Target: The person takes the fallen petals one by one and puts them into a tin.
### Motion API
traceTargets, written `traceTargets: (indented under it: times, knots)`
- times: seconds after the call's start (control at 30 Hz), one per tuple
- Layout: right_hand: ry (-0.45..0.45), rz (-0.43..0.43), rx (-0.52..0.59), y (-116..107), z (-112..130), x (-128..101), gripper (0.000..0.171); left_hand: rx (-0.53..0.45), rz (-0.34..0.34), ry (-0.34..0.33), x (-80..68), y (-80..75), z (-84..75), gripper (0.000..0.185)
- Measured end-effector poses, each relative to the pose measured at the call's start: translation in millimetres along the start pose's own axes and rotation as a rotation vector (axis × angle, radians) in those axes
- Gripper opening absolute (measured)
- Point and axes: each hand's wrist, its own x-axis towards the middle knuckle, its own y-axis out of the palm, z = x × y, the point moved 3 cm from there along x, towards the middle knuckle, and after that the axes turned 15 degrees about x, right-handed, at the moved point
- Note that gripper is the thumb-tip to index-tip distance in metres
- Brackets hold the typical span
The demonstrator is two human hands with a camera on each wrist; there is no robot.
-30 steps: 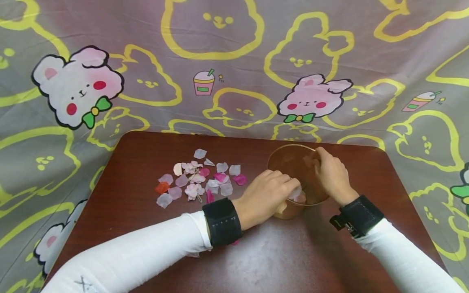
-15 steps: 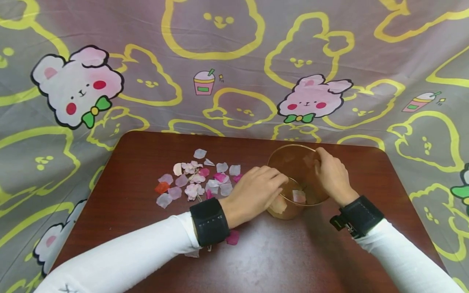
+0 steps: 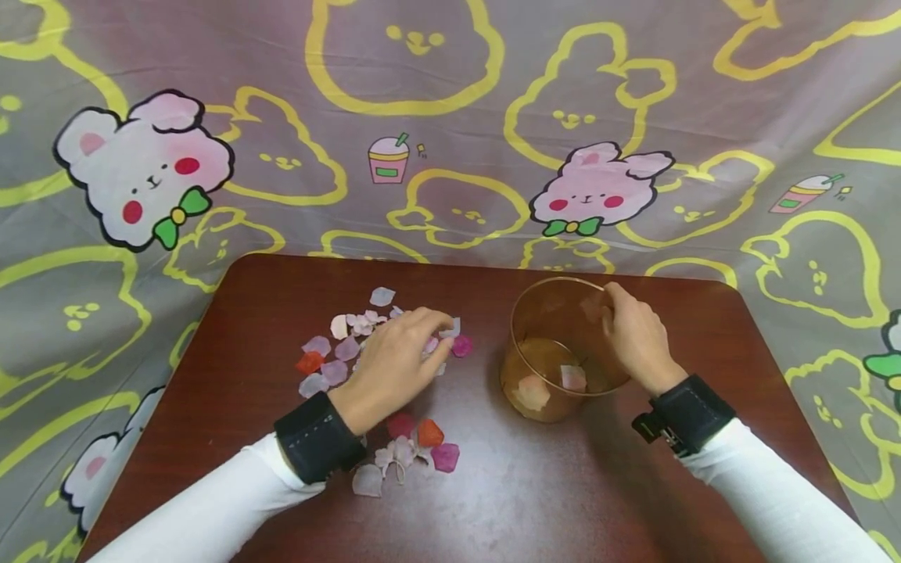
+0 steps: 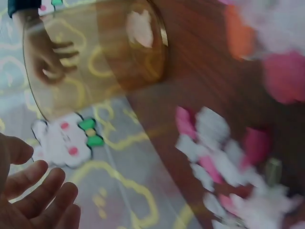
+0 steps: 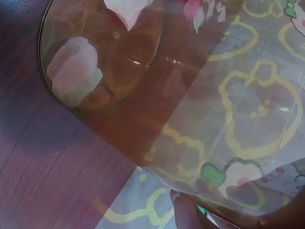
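Note:
My right hand holds the far right rim of a see-through amber bucket, with the thumb on one side of the wall. The bucket stands on the table, with a pale peach petal and a whitish-pink petal at its bottom. My left hand hovers over a spread of artificial flower petals, hiding part of them. Its fingers are spread and loosely bent, holding nothing. Nearer me, by the left wrist, lies a smaller group with an orange petal and a magenta petal.
The brown wooden table has rounded far corners. A cloth printed with cartoon rabbits hangs behind it and at both sides. Black bands circle both wrists over white sleeves.
My left hand has left the bucket and moved left over the petals, uncovering the near group and the peach petal in the bucket. The right hand stays on the rim.

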Motion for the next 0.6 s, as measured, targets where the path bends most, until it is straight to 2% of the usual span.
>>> traceTargets:
  times: [0.13, 0.47, 0.6]
  knots:
    - [0.001, -0.004, 0.001, -1, 1, 0, 0.009, 0.011, 0.029, -0.076, -15.5, -1.0, 25.1, 0.021]
    - [-0.002, -0.007, 0.002, 1, -1, 0, 0.008, 0.162, 0.047, -0.158, -56.1, -6.2, 90.5, 0.021]
    - [-0.009, -0.007, 0.002, 1, 0, 0, 0.008, 0.208, 0.057, -0.190, -72.2, -7.8, 111.4, 0.020]
